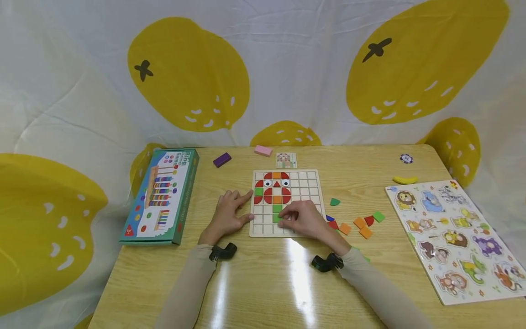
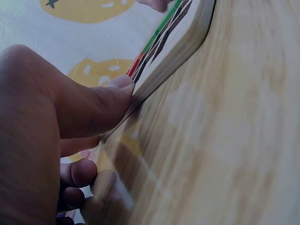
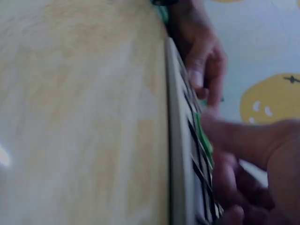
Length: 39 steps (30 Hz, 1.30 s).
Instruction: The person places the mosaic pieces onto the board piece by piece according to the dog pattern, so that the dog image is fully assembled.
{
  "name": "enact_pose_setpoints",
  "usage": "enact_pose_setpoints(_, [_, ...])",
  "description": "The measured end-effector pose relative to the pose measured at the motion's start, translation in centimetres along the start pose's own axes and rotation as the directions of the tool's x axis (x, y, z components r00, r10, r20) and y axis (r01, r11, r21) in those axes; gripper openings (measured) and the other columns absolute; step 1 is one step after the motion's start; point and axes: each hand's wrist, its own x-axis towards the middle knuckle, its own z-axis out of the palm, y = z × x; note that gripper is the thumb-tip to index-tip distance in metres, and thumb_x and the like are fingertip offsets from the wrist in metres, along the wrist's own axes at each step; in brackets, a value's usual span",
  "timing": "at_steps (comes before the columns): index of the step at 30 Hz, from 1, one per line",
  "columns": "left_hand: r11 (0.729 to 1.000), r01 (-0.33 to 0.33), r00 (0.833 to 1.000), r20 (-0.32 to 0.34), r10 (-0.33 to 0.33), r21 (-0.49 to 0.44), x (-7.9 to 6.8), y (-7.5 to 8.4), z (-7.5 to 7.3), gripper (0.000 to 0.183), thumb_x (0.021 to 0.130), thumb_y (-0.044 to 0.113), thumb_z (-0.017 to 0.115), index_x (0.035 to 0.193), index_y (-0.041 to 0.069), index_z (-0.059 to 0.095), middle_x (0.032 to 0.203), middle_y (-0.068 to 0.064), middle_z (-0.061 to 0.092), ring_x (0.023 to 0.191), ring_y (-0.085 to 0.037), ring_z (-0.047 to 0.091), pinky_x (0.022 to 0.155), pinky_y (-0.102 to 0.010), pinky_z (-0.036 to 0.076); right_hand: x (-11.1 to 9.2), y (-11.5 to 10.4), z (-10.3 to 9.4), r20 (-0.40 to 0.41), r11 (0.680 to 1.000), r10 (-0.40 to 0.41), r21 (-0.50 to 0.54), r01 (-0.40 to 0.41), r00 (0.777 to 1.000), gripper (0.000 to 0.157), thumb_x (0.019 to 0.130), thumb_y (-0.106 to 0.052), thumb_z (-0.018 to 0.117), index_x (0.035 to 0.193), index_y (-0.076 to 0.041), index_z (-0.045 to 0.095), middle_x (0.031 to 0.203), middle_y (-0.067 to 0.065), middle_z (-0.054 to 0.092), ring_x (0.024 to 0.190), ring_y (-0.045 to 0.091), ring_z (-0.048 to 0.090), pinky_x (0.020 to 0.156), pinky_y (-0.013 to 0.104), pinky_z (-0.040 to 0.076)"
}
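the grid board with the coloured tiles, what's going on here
A person is working on the board. The left hand touches its left edge, while the right hand has finger and thumb at a green tile in the lower half. A mostly red shape with two eyes fills part of the grid; many squares are bare, and loose pieces lie to the right.

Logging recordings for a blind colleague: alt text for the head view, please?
A person's right hand touches a green tile on a partly filled grid board, while the left hand touches its left edge. Loose tiles lie to its right; a box lies left, a puzzle far right.
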Motion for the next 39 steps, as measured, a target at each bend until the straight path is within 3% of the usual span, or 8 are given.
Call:
enact_pose_setpoints(4, [1.0, -0.003, 1.0, 0.004, 0.003, -0.004, 0.1, 0.2, 0.0, 0.073, 0.084, 0.05, 0.071, 0.147, 0.021, 0.049, 0.086, 0.001, 0.04, 0.079, -0.018, 0.031, 0.074, -0.035, 0.022, -2.1, 1.0, -3.8, 0.008, 0.999, -0.027, 0.019, 0.027, 1.0, 0.025, 0.078, -0.025, 0.085, 0.098, -0.012, 0.078, 0.078, -0.012, 0.066, 0.065, 0.004, 0.057, 0.06, 0.024, 0.049])
enact_pose_setpoints(8, [1.0, 0.008, 1.0, 0.009, -0.008, -0.009, 0.1, 0.2, -0.1, 0.073, 0.083, 0.049, 0.071, 0.147, 0.021, 0.049, 0.086, 0.001, 0.04, 0.08, -0.018, 0.032, 0.074, -0.035, 0.023, -6.1, 2.4, -8.5, -0.014, 0.999, 0.007, -0.044, -0.007, 1.0, 0.024, 0.077, -0.024, 0.085, 0.098, -0.014, 0.077, 0.077, -0.014, 0.064, 0.066, 0.004, 0.056, 0.06, 0.025, 0.048])
enact_pose_setpoints(11, [1.0, 0.018, 1.0, 0.016, -0.018, -0.01, 0.1, 0.1, -0.2, 0.074, 0.083, 0.05, 0.071, 0.147, 0.022, 0.049, 0.087, 0.0, 0.04, 0.081, -0.018, 0.032, 0.075, -0.035, 0.023, -9.2, 3.2, -10.3, 0.0, 0.996, 0.056, -0.064, -0.056, 0.998, 0.022, 0.077, -0.021, 0.086, 0.097, -0.017, 0.077, 0.075, -0.015, 0.063, 0.062, 0.004, 0.054, 0.056, 0.024, 0.046])
enact_pose_setpoints(16, [1.0, 0.031, 0.999, 0.012, -0.031, 0.007, 0.0, -0.3, -0.3, 0.074, 0.083, 0.051, 0.07, 0.148, 0.024, 0.048, 0.087, 0.001, 0.039, 0.081, -0.018, 0.032, 0.075, -0.034, 0.023, -11.3, 3.7, -9.5, -0.016, 0.992, 0.095, -0.083, -0.096, 0.995, 0.018, 0.079, -0.022, 0.083, 0.096, -0.017, 0.077, 0.075, -0.014, 0.06, 0.06, 0.004, 0.051, 0.054, 0.023, 0.044])
enact_pose_setpoints(23, [1.0, 0.027, 0.999, 0.024, -0.027, -0.015, 0.0, -0.4, 0.0, 0.075, 0.081, 0.05, 0.071, 0.148, 0.024, 0.047, 0.087, 0.001, 0.04, 0.081, -0.017, 0.032, 0.075, -0.034, 0.022, -10.5, 3.3, -7.5, -0.027, 0.977, 0.143, -0.156, -0.145, 0.989, 0.016, 0.079, -0.022, 0.084, 0.091, -0.017, 0.074, 0.075, -0.012, 0.057, 0.062, 0.003, 0.048, 0.055, 0.021, 0.043])
enact_pose_setpoints(30, [1.0, 0.015, 1.0, 0.019, -0.015, -0.019, 0.0, -0.1, 0.1, 0.074, 0.082, 0.05, 0.072, 0.148, 0.023, 0.048, 0.087, 0.001, 0.04, 0.081, -0.018, 0.032, 0.075, -0.035, 0.023, -10.1, 2.9, -7.6, -0.013, 0.96, 0.202, -0.195, -0.201, 0.979, 0.02, 0.078, -0.022, 0.084, 0.08, -0.019, 0.064, 0.07, -0.009, 0.053, 0.058, 0.003, 0.046, 0.054, 0.022, 0.04])
enact_pose_setpoints(39, [1.0, 0.014, 1.0, 0.013, -0.013, -0.009, 0.0, 0.0, 0.0, 0.074, 0.083, 0.049, 0.071, 0.147, 0.022, 0.049, 0.085, 0.001, 0.04, 0.079, -0.018, 0.031, 0.075, -0.035, 0.022, -9.2, 2.4, -7.7, 0.026, 0.952, 0.237, -0.205, -0.226, 0.971, 0.015, 0.081, -0.021, 0.082, 0.089, -0.017, 0.069, 0.077, -0.008, 0.059, 0.064, 0.003, 0.051, 0.059, 0.023, 0.044])
